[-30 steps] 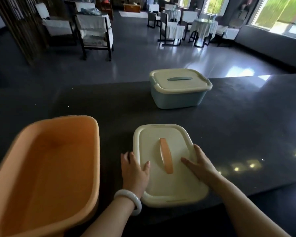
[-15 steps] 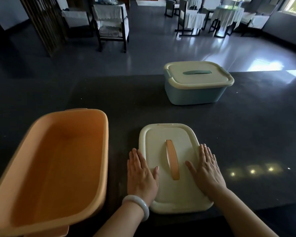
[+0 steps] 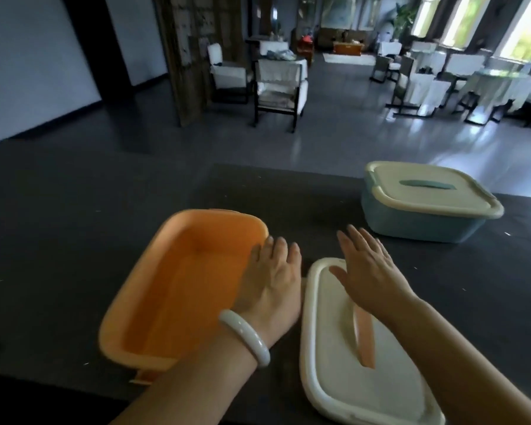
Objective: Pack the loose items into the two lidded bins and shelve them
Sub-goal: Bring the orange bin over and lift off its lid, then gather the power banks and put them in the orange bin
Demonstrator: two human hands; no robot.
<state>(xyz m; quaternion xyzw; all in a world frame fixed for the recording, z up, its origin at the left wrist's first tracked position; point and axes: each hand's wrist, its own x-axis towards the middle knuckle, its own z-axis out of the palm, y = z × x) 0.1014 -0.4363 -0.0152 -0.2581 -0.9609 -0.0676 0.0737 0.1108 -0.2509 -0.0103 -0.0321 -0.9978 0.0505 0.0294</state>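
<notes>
Brace the orange bin (image 3: 215, 212) at its lid-side rim, seemingly touched by the spread left hand (image 3: 273, 280); the spread right hand (image 3: 368, 271) hovers over the adjacent lid (image 3: 328, 348).

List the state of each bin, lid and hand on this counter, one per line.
orange bin: open, lid off, nothing visible inside.
cream lid: off, lying flat on the counter right of the orange bin, handle up.
blue bin: closed and lidded.
left hand: open, fingers straight, at the orange bin's right rim.
right hand: open, fingers spread, over the cream lid's far end; contact unclear.
</notes>
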